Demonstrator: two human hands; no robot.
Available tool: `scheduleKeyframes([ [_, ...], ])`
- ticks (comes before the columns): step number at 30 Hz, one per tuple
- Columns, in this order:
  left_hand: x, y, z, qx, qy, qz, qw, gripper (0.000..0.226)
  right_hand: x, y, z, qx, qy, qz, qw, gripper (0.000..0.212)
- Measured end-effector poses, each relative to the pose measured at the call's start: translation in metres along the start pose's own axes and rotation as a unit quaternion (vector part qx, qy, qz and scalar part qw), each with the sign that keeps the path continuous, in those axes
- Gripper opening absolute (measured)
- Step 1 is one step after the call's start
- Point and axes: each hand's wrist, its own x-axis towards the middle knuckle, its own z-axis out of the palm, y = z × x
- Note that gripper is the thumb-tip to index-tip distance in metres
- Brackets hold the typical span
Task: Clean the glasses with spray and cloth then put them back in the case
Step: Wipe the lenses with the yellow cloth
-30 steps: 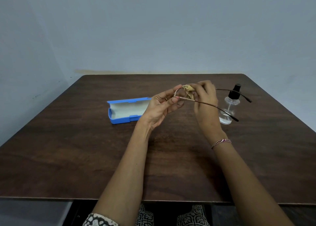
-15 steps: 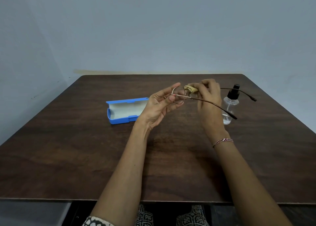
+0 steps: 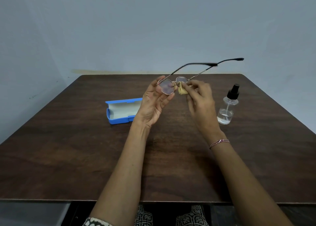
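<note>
Glasses (image 3: 167,87) above brown table (image 3: 68,157), temples toward the wall (image 3: 153,29) — left hand (image 3: 152,104) pinches the rim, right hand (image 3: 200,99) pinches cloth (image 3: 181,91).

Plain pale blue-grey wall (image 3: 153,29) fills upper half of frame; 2nd wall at left. Yellowish stain strip (image 3: 89,71) along wall base, just above table's far edge. Dark brown wood-grain table (image 3: 68,157) spans centre & lower frame. Grey surface (image 3: 30,213) bottom left. Light dim, even.
</note>
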Motion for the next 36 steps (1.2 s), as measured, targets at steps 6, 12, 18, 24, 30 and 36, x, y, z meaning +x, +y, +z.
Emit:
scheduleKeyframes([
  [6,0.000,-0.001,-0.002,-0.087,0.000,-0.018,0.996,0.072,0.001,0.002,-0.001,-0.029,-0.005,-0.018,0.999,0.038],
  [12,-0.002,-0.004,-0.003,-0.143,-0.044,-0.065,0.987,0.050,0.003,0.008,-0.012,-0.036,0.047,-0.036,0.998,0.022],
  [18,0.001,-0.008,-0.003,-0.074,-0.045,-0.069,0.994,0.076,0.004,0.009,-0.013,-0.043,0.063,-0.026,0.997,0.021],
  [24,0.002,-0.018,-0.001,0.021,-0.003,-0.068,0.997,0.073,0.003,0.009,-0.013,-0.035,0.076,-0.001,0.996,0.020],
  [30,0.003,-0.027,0.005,0.047,0.033,-0.123,0.991,0.033,0.001,-0.004,-0.005,-0.003,0.049,-0.024,0.999,0.025],
  [36,0.004,-0.028,0.006,0.032,0.030,-0.117,0.992,0.051,0.000,-0.006,-0.003,0.011,0.054,-0.001,0.998,0.023],
])
